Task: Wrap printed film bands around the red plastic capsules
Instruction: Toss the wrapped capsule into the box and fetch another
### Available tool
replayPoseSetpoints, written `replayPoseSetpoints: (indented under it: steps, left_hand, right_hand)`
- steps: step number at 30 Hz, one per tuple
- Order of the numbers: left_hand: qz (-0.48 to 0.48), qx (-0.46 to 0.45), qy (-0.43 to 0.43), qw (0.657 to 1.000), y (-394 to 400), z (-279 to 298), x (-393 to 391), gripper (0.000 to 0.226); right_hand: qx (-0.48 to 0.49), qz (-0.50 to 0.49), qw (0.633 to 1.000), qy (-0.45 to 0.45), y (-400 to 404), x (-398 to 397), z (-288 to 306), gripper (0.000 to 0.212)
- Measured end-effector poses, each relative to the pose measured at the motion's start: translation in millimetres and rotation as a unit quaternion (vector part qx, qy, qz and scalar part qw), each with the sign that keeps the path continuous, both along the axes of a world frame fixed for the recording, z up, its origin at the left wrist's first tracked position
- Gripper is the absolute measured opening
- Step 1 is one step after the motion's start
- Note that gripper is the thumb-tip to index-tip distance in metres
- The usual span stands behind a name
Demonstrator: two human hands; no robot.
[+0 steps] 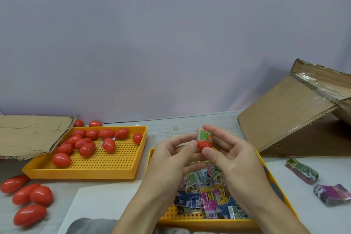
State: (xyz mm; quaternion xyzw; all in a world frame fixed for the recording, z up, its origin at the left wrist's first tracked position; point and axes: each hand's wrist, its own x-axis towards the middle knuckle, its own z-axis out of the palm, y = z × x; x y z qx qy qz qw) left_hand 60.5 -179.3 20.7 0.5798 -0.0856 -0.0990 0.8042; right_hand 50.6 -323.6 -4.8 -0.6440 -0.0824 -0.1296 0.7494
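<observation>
My right hand pinches a red capsule between thumb and fingers, held upright above the near tray. A green printed film band sits around the capsule's upper part. My left hand is right beside it, fingers curled, fingertips touching the capsule's left side. Below both hands a yellow tray holds a heap of loose printed film bands. A second yellow perforated tray to the left holds several bare red capsules.
Loose red capsules lie on the table at the near left. A flattened cardboard sheet overlaps the left tray. A tilted cardboard box stands at the right. Two bundled band stacks lie right of the near tray. A rubber band lies behind.
</observation>
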Motion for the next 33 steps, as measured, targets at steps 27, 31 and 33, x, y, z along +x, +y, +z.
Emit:
replayPoseSetpoints:
  steps: [27,31,33]
  left_hand:
    - [0.091,0.043,-0.058,0.993,-22.9,-6.0,-7.3,0.016]
    - [0.094,0.07,-0.051,0.992,-21.8,-6.5,-5.0,0.018]
    - [0.075,0.069,-0.03,0.994,-20.0,-6.5,-3.5,0.02]
  right_hand:
    - [-0.052,-0.075,0.996,-0.018,11.7,-3.1,2.7,0.055]
    - [-0.088,-0.079,0.993,-0.013,11.9,-5.2,3.3,0.05]
    - [-0.11,-0.089,0.99,-0.011,12.7,-6.5,3.6,0.047]
